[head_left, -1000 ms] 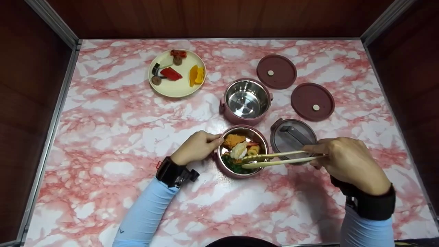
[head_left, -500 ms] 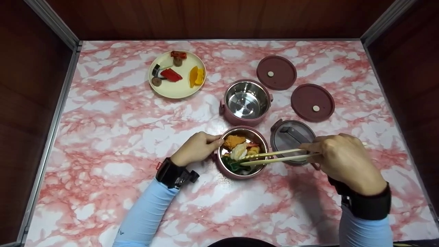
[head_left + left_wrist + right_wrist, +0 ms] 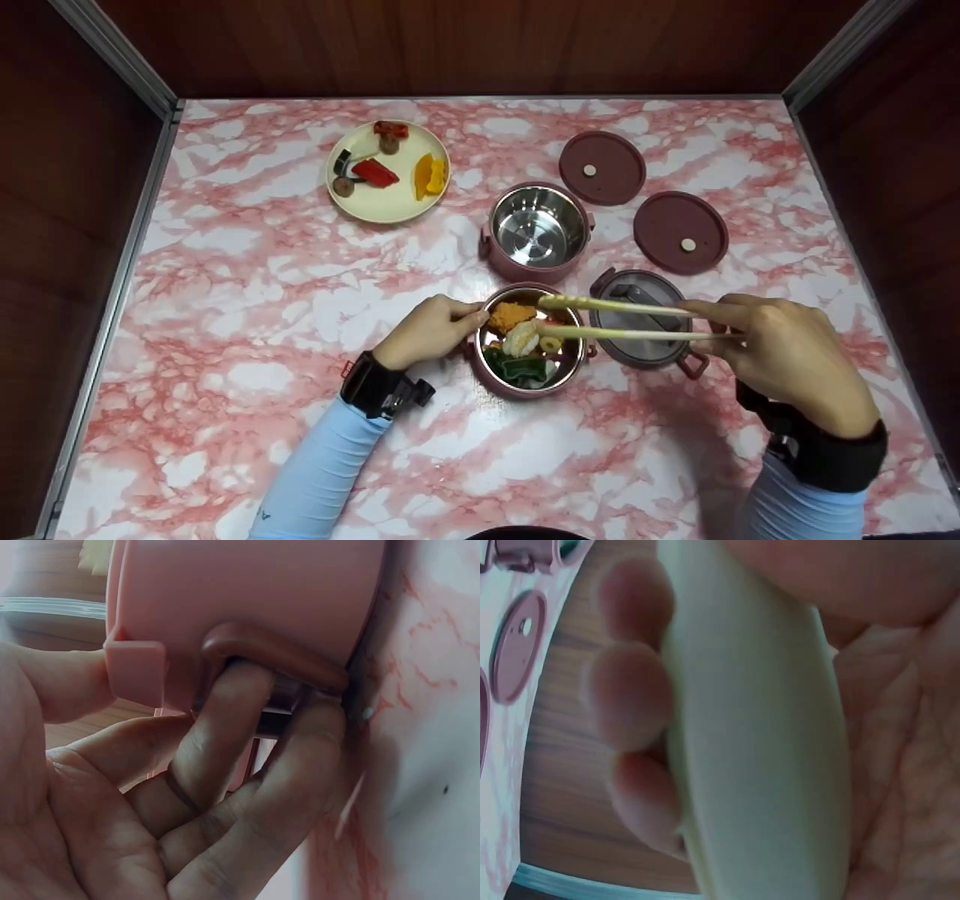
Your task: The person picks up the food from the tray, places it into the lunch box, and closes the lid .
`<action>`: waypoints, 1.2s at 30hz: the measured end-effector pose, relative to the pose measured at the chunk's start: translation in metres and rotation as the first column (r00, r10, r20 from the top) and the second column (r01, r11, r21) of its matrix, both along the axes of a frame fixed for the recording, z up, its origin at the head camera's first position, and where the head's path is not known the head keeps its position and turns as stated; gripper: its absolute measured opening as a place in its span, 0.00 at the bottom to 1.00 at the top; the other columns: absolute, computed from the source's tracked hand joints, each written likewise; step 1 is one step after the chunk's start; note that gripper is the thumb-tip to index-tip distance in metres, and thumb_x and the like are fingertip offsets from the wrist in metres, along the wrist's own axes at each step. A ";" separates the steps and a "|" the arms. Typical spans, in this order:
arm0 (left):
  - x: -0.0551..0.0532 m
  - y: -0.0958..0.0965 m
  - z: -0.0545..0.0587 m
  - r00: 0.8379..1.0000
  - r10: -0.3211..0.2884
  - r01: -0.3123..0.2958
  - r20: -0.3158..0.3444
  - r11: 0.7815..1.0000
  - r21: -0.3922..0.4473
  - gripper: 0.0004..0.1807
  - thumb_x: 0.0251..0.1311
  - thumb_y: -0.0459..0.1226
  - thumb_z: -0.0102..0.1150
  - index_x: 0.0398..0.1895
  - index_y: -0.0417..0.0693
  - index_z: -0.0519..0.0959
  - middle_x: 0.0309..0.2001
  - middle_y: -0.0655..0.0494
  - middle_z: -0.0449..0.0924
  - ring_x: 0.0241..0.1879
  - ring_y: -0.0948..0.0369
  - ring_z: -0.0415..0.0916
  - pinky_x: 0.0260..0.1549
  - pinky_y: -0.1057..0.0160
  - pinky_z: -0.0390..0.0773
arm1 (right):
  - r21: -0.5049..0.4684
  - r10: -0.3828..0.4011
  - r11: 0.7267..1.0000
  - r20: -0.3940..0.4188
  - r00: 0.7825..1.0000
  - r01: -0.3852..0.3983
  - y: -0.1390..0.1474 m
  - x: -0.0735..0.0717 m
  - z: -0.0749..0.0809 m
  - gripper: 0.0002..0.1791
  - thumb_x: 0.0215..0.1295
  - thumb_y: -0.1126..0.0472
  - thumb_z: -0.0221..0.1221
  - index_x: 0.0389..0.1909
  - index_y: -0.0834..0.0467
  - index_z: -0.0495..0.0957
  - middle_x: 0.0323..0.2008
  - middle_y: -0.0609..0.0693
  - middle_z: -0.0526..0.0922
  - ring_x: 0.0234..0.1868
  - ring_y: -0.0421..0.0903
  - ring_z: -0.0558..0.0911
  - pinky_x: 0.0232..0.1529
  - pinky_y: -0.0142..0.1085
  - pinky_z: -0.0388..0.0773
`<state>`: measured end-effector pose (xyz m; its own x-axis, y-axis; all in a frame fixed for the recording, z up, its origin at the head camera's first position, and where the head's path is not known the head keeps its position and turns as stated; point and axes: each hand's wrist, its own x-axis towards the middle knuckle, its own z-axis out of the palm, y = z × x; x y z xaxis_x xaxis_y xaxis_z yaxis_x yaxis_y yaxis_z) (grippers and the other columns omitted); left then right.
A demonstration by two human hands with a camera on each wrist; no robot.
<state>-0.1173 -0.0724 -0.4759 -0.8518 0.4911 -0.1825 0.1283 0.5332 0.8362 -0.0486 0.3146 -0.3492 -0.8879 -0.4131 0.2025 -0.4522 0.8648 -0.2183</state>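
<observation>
My left hand point(image 3: 424, 330) steadies a pink lunch box point(image 3: 489, 384) by its left side. In the left wrist view its fingers point(image 3: 232, 705) hook through the brown loop handle point(image 3: 270, 652), and the thumb lies by the pink tab. Inside the box are an orange breaded piece point(image 3: 510, 318), a pale ridged piece point(image 3: 523, 341), a yellow ring point(image 3: 551, 344) and dark green leaves point(image 3: 521, 367). My right hand point(image 3: 791, 352) grips pale tongs point(image 3: 622, 333), their two arms spread over the box with nothing between the tips. The right wrist view shows fingers wrapped round their broad handle point(image 3: 757, 727).
Behind the box stands a second pink steel-lined container point(image 3: 536, 268), empty. A grey lid point(image 3: 637, 351) with a handle lies to its right, partly under the tongs. Two maroon discs point(image 3: 604, 187) point(image 3: 675, 225) lie farther back. A cream plate point(image 3: 390, 210) at back left carries several food pieces.
The tongs have let go of the green leaves in the box, spread wider and moved up toward its far side. My right hand has shifted slightly right; my left hand keeps its hold.
</observation>
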 end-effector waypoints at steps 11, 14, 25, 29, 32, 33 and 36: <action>-0.003 0.001 0.008 0.999 0.017 -0.014 0.044 0.998 -0.068 0.21 0.70 0.54 0.53 0.59 0.57 0.81 0.32 0.60 0.83 0.23 0.63 0.73 0.31 0.60 0.77 | -0.161 -0.201 0.969 -0.069 0.977 0.187 0.004 -0.015 -0.014 0.25 0.52 0.61 0.75 0.54 0.50 0.85 0.24 0.45 0.81 0.21 0.41 0.72 0.19 0.39 0.64; -0.009 -0.001 0.013 0.994 0.065 -0.058 0.083 0.995 -0.086 0.24 0.69 0.59 0.51 0.59 0.59 0.81 0.30 0.55 0.84 0.22 0.59 0.76 0.30 0.58 0.78 | -0.192 -0.241 0.954 -0.041 0.970 0.229 0.001 -0.023 -0.014 0.25 0.54 0.60 0.74 0.55 0.50 0.84 0.27 0.49 0.84 0.23 0.43 0.73 0.20 0.40 0.65; -0.076 0.020 0.024 0.980 0.193 -0.196 0.038 0.974 0.111 0.23 0.71 0.50 0.55 0.60 0.46 0.78 0.38 0.40 0.82 0.25 0.60 0.73 0.27 0.60 0.77 | -0.259 -0.300 0.913 0.099 0.949 0.315 -0.024 -0.072 0.002 0.23 0.59 0.56 0.71 0.57 0.48 0.83 0.39 0.55 0.88 0.31 0.53 0.80 0.30 0.50 0.70; -0.100 0.031 0.020 0.954 0.298 -0.297 -0.017 0.954 0.031 0.25 0.70 0.52 0.55 0.56 0.40 0.74 0.50 0.45 0.78 0.45 0.56 0.76 0.48 0.59 0.74 | -0.274 -0.268 0.917 0.118 0.956 0.291 -0.041 -0.102 0.005 0.22 0.60 0.55 0.69 0.57 0.48 0.83 0.41 0.53 0.88 0.32 0.52 0.81 0.33 0.48 0.72; -0.115 0.039 0.015 0.943 0.332 -0.331 -0.013 0.943 0.041 0.30 0.70 0.52 0.55 0.64 0.39 0.67 0.59 0.41 0.72 0.57 0.50 0.72 0.60 0.55 0.69 | -0.281 -0.245 0.915 0.181 0.953 0.289 -0.056 -0.126 0.005 0.24 0.62 0.53 0.68 0.59 0.51 0.81 0.49 0.52 0.86 0.36 0.51 0.82 0.36 0.46 0.73; -0.120 0.042 0.012 0.944 0.330 -0.329 -0.011 0.942 0.063 0.31 0.70 0.51 0.55 0.67 0.39 0.66 0.61 0.40 0.71 0.60 0.50 0.71 0.62 0.56 0.68 | -0.274 -0.243 0.916 0.208 0.947 0.295 -0.061 -0.133 0.005 0.25 0.63 0.51 0.67 0.60 0.51 0.80 0.51 0.52 0.85 0.37 0.51 0.82 0.37 0.45 0.73; -0.126 0.048 0.005 0.947 0.322 -0.320 0.009 0.938 0.132 0.30 0.71 0.46 0.55 0.70 0.40 0.66 0.63 0.42 0.72 0.61 0.51 0.71 0.62 0.59 0.69 | -0.255 -0.241 0.916 0.268 0.933 0.310 -0.078 -0.154 0.001 0.27 0.63 0.50 0.67 0.62 0.52 0.78 0.53 0.52 0.84 0.38 0.50 0.81 0.38 0.45 0.72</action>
<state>-0.2437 -0.0240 -0.4708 -0.9699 0.2095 -0.1240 -0.0211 0.4350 0.9002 -0.2028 0.2366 -0.3480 -0.9935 -0.0997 0.0554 -0.1138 0.8309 -0.5447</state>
